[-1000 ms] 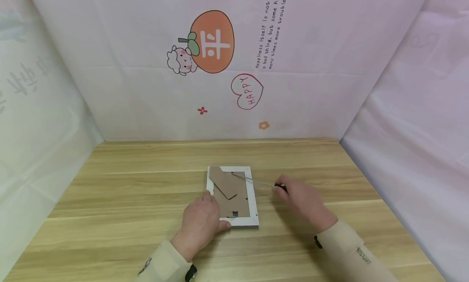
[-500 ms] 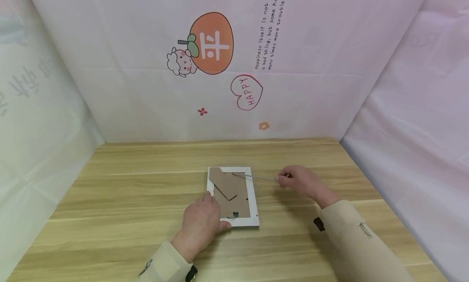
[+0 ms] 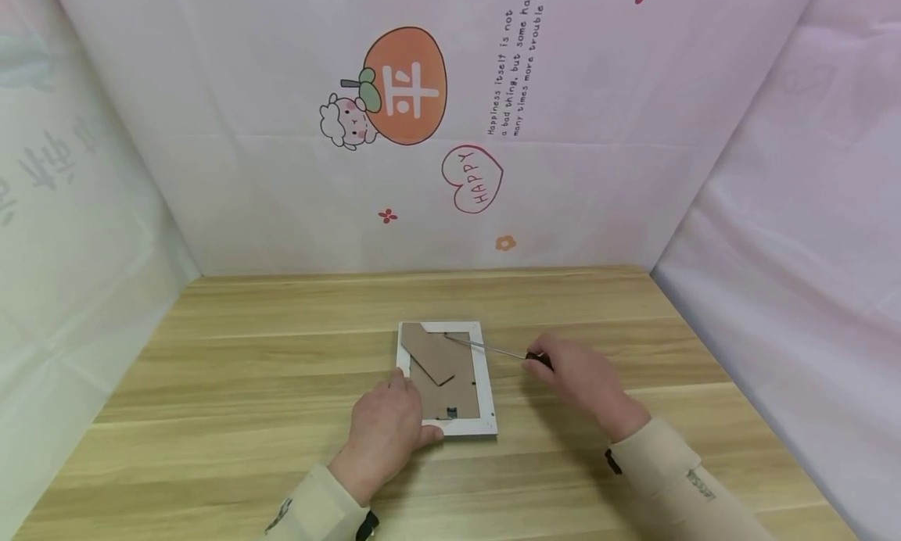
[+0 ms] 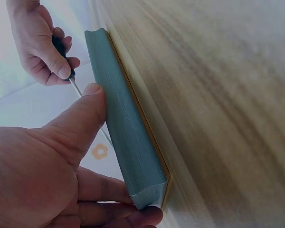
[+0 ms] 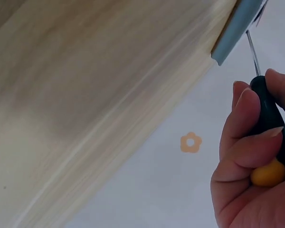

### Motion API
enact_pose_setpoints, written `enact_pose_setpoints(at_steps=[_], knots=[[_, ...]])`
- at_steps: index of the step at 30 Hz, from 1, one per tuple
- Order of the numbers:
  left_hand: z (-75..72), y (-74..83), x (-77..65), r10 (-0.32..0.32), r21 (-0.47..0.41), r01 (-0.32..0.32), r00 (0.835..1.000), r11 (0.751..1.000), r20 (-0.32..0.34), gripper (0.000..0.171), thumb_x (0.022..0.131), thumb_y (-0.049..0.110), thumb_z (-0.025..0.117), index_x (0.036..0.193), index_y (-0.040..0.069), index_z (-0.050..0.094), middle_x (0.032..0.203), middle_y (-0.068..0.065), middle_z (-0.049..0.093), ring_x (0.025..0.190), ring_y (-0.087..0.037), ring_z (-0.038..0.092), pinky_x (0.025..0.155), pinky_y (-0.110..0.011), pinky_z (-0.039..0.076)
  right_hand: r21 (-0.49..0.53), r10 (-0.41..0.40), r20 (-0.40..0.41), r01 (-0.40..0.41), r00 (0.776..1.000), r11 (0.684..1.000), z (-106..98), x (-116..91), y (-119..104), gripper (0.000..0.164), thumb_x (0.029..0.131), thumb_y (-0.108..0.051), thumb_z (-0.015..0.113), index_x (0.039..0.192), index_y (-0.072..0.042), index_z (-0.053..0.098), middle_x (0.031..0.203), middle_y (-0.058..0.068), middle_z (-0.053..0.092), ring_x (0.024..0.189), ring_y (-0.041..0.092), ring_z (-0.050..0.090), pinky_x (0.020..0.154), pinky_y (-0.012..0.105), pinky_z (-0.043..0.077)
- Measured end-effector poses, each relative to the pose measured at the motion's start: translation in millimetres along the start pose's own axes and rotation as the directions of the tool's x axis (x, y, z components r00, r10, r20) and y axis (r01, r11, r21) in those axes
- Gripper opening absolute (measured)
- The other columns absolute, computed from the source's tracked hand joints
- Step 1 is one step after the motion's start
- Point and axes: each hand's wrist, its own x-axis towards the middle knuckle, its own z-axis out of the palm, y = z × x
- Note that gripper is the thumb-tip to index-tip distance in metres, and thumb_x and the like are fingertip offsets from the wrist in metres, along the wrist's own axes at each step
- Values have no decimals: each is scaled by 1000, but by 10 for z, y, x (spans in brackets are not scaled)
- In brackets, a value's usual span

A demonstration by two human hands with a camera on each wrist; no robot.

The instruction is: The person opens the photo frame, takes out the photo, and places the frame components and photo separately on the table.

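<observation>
Picture frame (image 3: 459,392): lying back side up on tabletop (image 3: 246,385) | left: pinched at near left corner between thumb and fingers of left hand (image 3: 383,428) | middle: brown stand (image 3: 428,353), slanted | right: screwdriver (image 3: 496,349), tip at far inner edge, gripped in curled fingers of right hand (image 3: 580,381)

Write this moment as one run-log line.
left hand: holds picture frame; right hand: grips screwdriver; screwdriver tip: near far inner edge; picture frame: back up on table

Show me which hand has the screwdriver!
The right hand. It grips the dark-handled screwdriver, while the left hand holds the white-bordered picture frame.
</observation>
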Motion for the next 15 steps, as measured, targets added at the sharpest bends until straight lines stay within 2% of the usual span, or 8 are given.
enact_pose_setpoints(at_steps=[8,15], knots=[[17,-9,-4,2,0,-2,1000,1000,-2,88,72,67,68,112,-12,64,122,-28,60,94,-34,63,60,-39,56,-12,28,-3,-28,1000,1000,40,22,24,25,94,-45,58,104,-22,61,82,-10,62,65,8,51,55,32,44],[41,-22,7,1,-3,-1,1000,1000,-4,89,73,67,68,113,-12,63,124,-29,59,96,-35,63,61,-40,56,13,47,26,-47,999,999,-5,130,106,30,93,-53,56,92,-23,60,72,-8,56,61,12,47,54,32,41]])
